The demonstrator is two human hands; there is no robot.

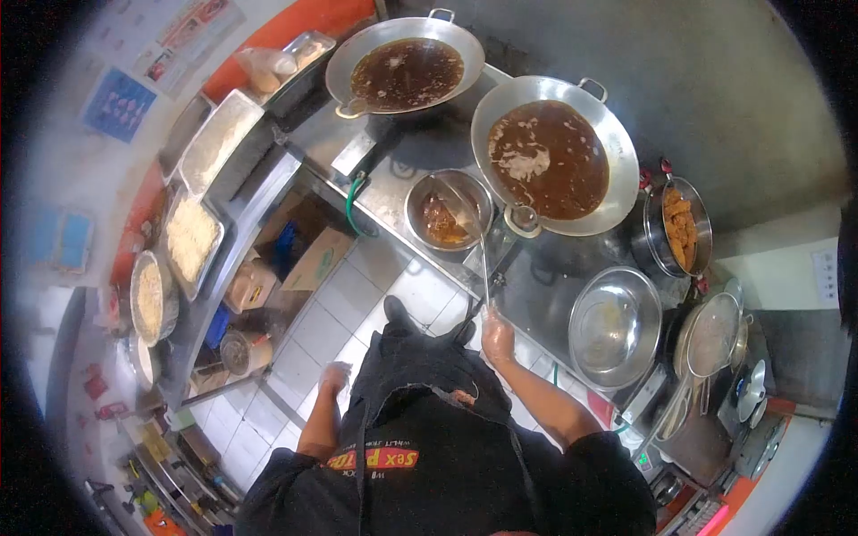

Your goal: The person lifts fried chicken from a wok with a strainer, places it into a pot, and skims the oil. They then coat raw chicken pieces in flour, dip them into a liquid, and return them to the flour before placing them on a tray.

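My right hand [498,338] is closed around the end of a long-handled metal spatula [485,268]. The spatula's broad end rests in a steel bowl [413,223] at the counter's front edge, among dark brown liquid and some pieces I cannot make out. My left hand [334,379] hangs low at my side above the tiled floor, loosely open, with nothing visible in it. Both hands seem to wear thin clear gloves. Just behind the bowl sits a large wok [623,161] of dark brown oil with pale foam.
A second wok [344,67] of dark oil stands farther left. Fried pieces [679,230] fill a strainer pot at right, near a wide steel basin [617,330] and mesh skimmers [714,335]. Trays of pale flour [192,243] line the left counter. A green hose [352,205] hangs at the counter edge.
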